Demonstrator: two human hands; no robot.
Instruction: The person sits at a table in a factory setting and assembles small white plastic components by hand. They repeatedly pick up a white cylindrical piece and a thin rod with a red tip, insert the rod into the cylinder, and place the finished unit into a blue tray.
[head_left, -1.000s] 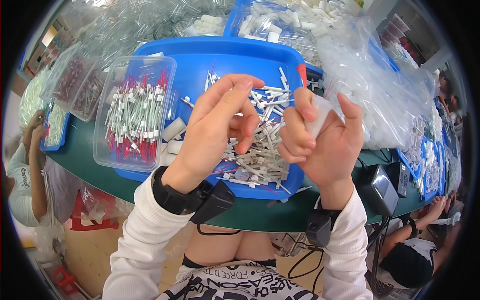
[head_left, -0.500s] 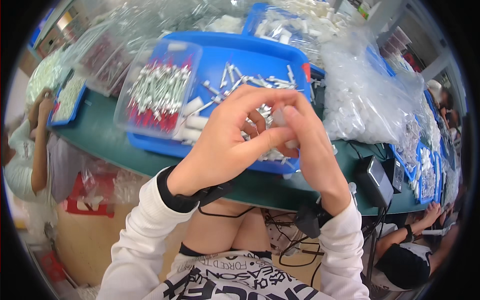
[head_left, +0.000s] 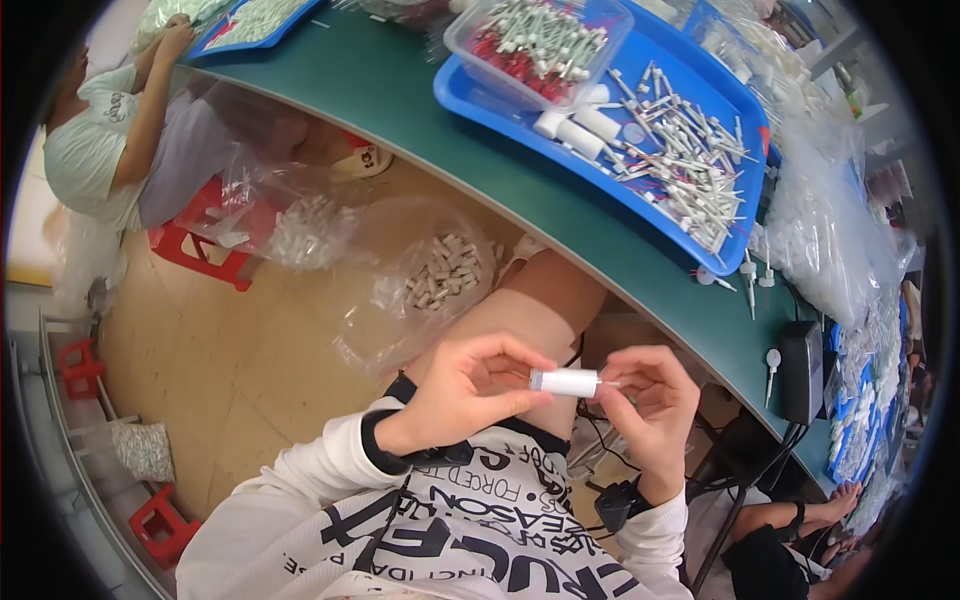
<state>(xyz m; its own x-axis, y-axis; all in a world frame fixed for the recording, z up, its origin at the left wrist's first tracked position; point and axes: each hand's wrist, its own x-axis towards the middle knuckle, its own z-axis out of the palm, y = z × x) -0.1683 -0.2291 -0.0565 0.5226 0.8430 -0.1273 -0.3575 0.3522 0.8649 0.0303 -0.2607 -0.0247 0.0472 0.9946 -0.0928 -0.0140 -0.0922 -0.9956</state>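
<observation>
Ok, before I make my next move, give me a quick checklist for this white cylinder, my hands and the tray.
1. White cylinder steadied: ok, the left hand pinches its left end.
2. Right hand in position: ok, fingertips at the cylinder's right end.
3. Thin piece at that end firmly gripped: cannot tell, fingers crowd it.
4. Cylinder above the green table: not ok, it is held over the lap.
5. Blue tray on the table: ok.
6. Tray's white-and-metallic parts lined up: not ok, they lie jumbled.
</observation>
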